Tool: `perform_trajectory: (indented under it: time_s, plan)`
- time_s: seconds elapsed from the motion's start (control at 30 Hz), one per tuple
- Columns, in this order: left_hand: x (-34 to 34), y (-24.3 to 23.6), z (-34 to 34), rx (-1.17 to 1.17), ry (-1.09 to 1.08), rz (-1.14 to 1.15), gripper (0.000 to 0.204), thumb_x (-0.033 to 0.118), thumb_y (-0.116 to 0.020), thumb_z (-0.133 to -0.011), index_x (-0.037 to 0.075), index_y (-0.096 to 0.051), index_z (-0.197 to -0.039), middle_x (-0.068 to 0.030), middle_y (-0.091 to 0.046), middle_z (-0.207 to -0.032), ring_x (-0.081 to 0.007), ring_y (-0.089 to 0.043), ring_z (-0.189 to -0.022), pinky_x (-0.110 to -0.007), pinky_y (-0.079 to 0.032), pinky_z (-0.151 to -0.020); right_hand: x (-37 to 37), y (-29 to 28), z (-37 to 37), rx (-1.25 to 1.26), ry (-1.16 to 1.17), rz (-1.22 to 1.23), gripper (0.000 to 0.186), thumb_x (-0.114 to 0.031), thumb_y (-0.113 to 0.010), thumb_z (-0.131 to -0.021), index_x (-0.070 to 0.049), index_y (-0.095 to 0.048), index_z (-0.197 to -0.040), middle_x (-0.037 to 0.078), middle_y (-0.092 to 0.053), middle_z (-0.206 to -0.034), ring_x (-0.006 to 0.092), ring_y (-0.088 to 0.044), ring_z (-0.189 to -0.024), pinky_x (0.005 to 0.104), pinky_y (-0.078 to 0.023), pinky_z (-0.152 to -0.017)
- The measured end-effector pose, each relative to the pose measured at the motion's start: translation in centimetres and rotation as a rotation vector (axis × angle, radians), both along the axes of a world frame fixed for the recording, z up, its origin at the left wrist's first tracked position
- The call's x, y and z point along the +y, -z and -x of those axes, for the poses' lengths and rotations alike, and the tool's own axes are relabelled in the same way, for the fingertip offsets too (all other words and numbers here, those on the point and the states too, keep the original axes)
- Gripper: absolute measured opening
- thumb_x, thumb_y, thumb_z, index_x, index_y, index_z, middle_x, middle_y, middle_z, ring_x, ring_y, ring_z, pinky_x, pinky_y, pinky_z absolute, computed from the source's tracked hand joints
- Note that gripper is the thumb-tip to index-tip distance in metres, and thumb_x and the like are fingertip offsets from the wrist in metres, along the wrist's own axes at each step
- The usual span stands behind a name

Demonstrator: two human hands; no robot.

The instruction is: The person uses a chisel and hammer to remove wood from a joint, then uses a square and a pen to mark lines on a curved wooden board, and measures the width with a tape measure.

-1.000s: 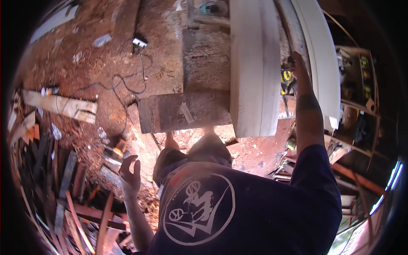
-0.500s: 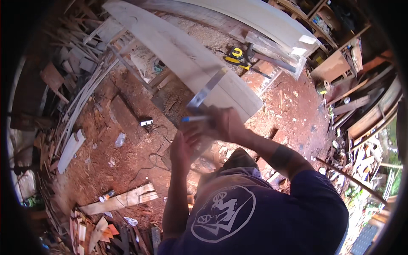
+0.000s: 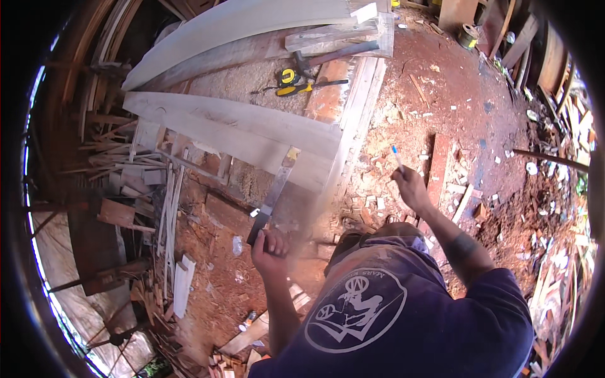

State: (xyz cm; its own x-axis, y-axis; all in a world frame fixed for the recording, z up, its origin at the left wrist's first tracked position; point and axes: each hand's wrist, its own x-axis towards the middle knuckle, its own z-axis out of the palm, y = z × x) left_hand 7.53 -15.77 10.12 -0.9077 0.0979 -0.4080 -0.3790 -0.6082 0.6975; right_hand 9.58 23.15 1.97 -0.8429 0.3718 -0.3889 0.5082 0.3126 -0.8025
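Observation:
My left hand (image 3: 271, 251) grips the dark handle of a metal try square (image 3: 278, 183); its blade reaches over the lower edge of a long pale board (image 3: 224, 129). My right hand (image 3: 411, 189) is closed on a slim pen (image 3: 397, 157) with a blue end, held in the air right of the board. Above the board, on a sawdust-covered surface, lie a yellow tape measure (image 3: 288, 77), a yellow-handled tool (image 3: 291, 89) with a dark blade and a hammer (image 3: 343, 51).
A curved white board (image 3: 233, 34) lies along the back. Loose strips of wood (image 3: 169, 233) are piled at the left, planks and a spool (image 3: 467, 36) stand at back right. Wood scraps, a reddish plank (image 3: 436, 164) and debris cover the dirt floor.
My view has swung round, so the boards now lie crosswise. My left hand, empty a second ago, holds the square. My right hand has moved apart from it, rightward, with the pen.

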Motion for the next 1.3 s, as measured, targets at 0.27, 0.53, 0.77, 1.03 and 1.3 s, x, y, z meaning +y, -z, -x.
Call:
perform_trajectory:
  time_s: [0.27,0.53,0.77,1.03,1.3]
  plan:
    - [-0.5,-0.4,7.0,-0.159,0.061,0.392,0.023,0.024,-0.054,-0.103,0.011,-0.05,-0.085,-0.0014,-0.045,-0.066,-0.0129,-0.039,-0.046,-0.029,-0.033,-0.042,9.9,15.0,-10.7,-0.342,0.306,-0.122,0.045,-0.039,-0.054,-0.091,0.004,-0.07,-0.097,0.025,-0.07,-0.086,0.0386,-0.071,-0.083,0.0474,-0.052,-0.076]
    - [3.1,-1.1,12.1,-0.248,0.38,0.577,0.029,0.033,-0.051,-0.106,0.011,-0.049,-0.088,-0.0014,-0.045,-0.066,-0.0145,-0.044,-0.049,-0.03,-0.04,-0.045,11.2,27.3,-15.3,-0.568,0.255,0.034,0.051,-0.044,-0.052,-0.091,0.002,-0.071,-0.089,0.027,-0.07,-0.086,0.0433,-0.07,-0.086,0.0511,-0.051,-0.078]
    - [8.4,-1.5,14.7,-0.356,0.454,0.799,0.025,0.01,-0.079,-0.08,0.009,-0.055,-0.086,-0.0005,-0.053,-0.062,-0.0105,-0.05,-0.052,-0.027,-0.041,-0.048,20.1,24.4,-3.6,-0.334,0.205,-0.114,0.03,-0.023,-0.055,-0.091,-0.004,-0.075,-0.101,0.023,-0.07,-0.083,0.0364,-0.069,-0.076,0.0471,-0.051,-0.069]
    - [7.0,-1.0,14.1,-0.237,0.54,1.212,0.019,0.002,-0.078,-0.076,0.008,-0.061,-0.078,0.004,-0.056,-0.064,-0.0035,-0.052,-0.06,-0.023,-0.041,-0.053,13.7,8.2,16.0,0.205,-0.279,0.237,0.028,-0.023,-0.055,-0.1,-0.001,-0.072,-0.102,0.012,-0.06,-0.065,0.0184,-0.056,-0.058,0.0384,-0.043,-0.054]
    - [3.7,1.3,20.1,0.344,0.73,1.316,0.023,0.017,-0.085,-0.078,0.003,-0.067,-0.079,-0.0032,-0.06,-0.064,-0.0098,-0.057,-0.062,-0.029,-0.044,-0.058,-6.3,-2.7,31.3,0.093,-0.822,-0.287,0.05,-0.05,-0.048,-0.101,-0.007,-0.07,-0.116,0.022,-0.071,-0.092,0.0396,-0.071,-0.089,0.0466,-0.054,-0.08]
